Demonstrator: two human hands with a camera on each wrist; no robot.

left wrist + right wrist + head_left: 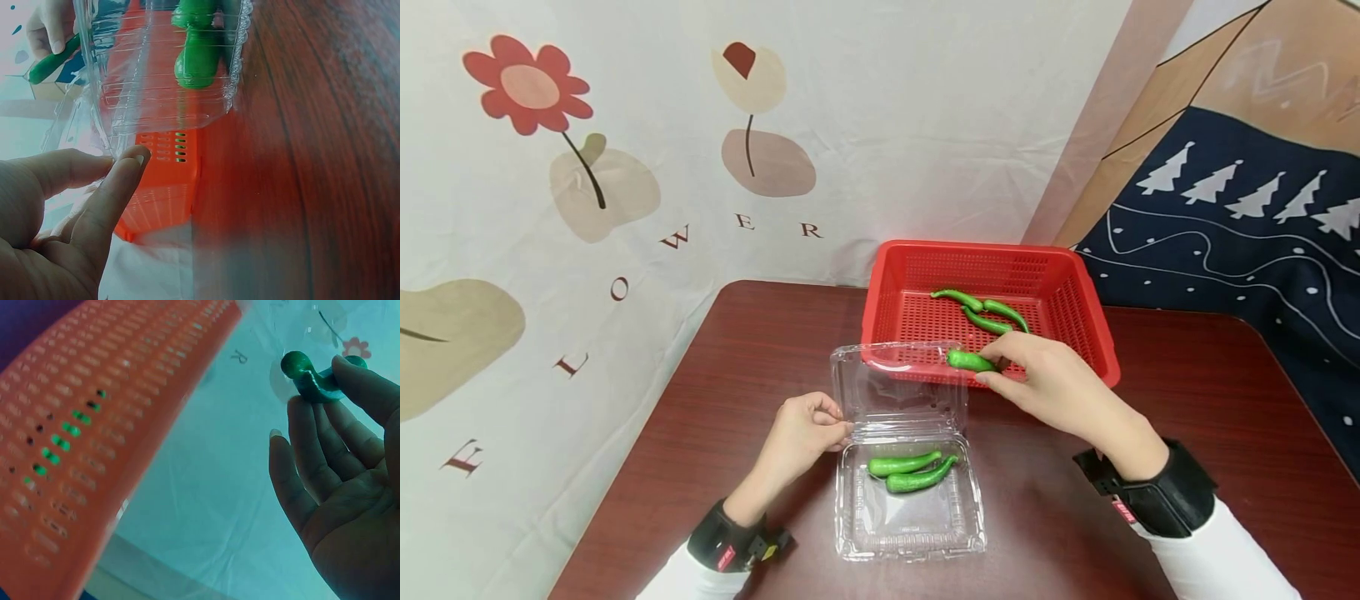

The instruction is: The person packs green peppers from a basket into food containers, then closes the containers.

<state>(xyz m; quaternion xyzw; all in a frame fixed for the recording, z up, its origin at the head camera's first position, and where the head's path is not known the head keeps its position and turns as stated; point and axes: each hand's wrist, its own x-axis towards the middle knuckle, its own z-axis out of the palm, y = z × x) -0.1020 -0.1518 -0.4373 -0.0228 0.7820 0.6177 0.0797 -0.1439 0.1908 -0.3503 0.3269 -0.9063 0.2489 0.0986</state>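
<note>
My right hand (1037,375) pinches a green chili pepper (970,361) between thumb and fingertips, over the near rim of the red basket; the same pepper (319,381) shows in the right wrist view. A clear plastic clamshell box (910,533) lies with its lid (898,387) raised at the back. Two green peppers (919,479) lie side by side in its base. With thumb and index finger, my left hand (805,433) pinches the box's left edge near the hinge. In the left wrist view the fingertips (134,156) meet at that clear edge.
Behind the box stands a red perforated plastic basket (1097,333) with several green peppers (988,325) on its floor. Both rest on a dark reddish wooden table (760,350). A printed cloth (887,125) hangs behind the table's far edge.
</note>
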